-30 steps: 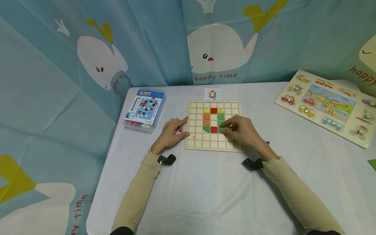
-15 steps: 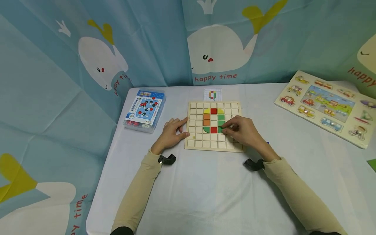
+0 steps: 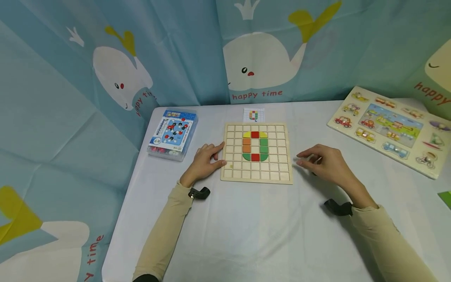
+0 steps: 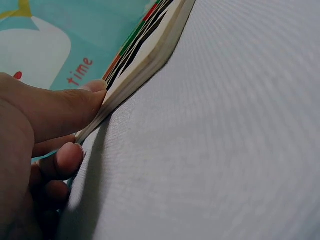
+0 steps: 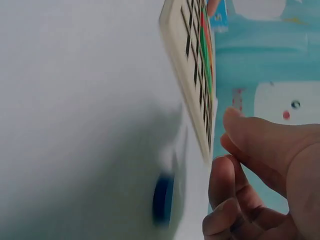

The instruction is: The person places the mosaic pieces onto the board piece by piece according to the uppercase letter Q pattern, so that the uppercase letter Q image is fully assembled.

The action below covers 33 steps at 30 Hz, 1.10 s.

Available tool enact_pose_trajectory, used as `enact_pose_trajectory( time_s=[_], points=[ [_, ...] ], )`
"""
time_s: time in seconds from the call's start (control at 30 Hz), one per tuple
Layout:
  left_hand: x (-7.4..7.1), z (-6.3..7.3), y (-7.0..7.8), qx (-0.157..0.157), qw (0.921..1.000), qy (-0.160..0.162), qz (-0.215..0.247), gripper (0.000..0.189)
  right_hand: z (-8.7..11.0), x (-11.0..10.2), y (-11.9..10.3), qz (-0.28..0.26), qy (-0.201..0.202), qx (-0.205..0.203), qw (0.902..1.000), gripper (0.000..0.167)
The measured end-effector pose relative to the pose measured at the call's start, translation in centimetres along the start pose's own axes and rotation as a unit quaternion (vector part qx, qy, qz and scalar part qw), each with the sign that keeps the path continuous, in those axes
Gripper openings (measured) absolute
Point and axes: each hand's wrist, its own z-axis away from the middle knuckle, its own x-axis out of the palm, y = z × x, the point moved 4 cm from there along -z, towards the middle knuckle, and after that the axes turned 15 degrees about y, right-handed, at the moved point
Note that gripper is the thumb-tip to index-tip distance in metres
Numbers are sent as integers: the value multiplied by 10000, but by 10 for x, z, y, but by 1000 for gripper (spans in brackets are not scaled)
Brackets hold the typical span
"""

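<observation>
A square wooden grid board (image 3: 255, 177) lies on the table in the head view. Red, yellow, orange and green tiles (image 3: 264, 149) form an oval ring in its cells. At the board's left edge, my left hand (image 3: 204, 161) touches the rim with its straight thumb and index finger spread apart. My right hand (image 3: 325, 162) hovers to the right of the board, fingers loosely bent and nothing between them. A small blue piece (image 5: 163, 199) on the table shows blurred below this hand in the right wrist view; the hand covers it in the head view.
Behind the board lies a small pattern card (image 3: 253, 115) with a matching colored ring. A clear case (image 3: 173, 134) with a molecule-model label is at the back left. A vehicle picture puzzle (image 3: 356, 141) lies at right, and a green piece (image 3: 445, 199) by the right border.
My right hand has left the ring's lower right corner and moved right, off the board; the green corner tile there now shows fully. My left hand has stayed at the rim.
</observation>
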Motion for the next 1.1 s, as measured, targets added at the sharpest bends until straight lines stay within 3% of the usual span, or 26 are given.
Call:
enact_pose_trajectory(
  time_s=[0.2,0.37,0.6,0.97,1.1],
  points=[
    [-1,1,0,94,10000,6,-31,71,19,-27,20,365,-290,52,9989,28],
    [-1,2,0,107,9999,0,-11,71,32,-36,33,458,-511,184,9975,33],
    [0,2,0,46,10000,5,19,71,41,-33,37,412,-486,230,9977,31],
    [0,2,0,98,9999,16,-19,70,38,-25,29,484,-519,268,9971,15],
    [0,2,0,65,10000,32,-8,71,36,-23,27,517,-607,110,9968,12]
  ],
)
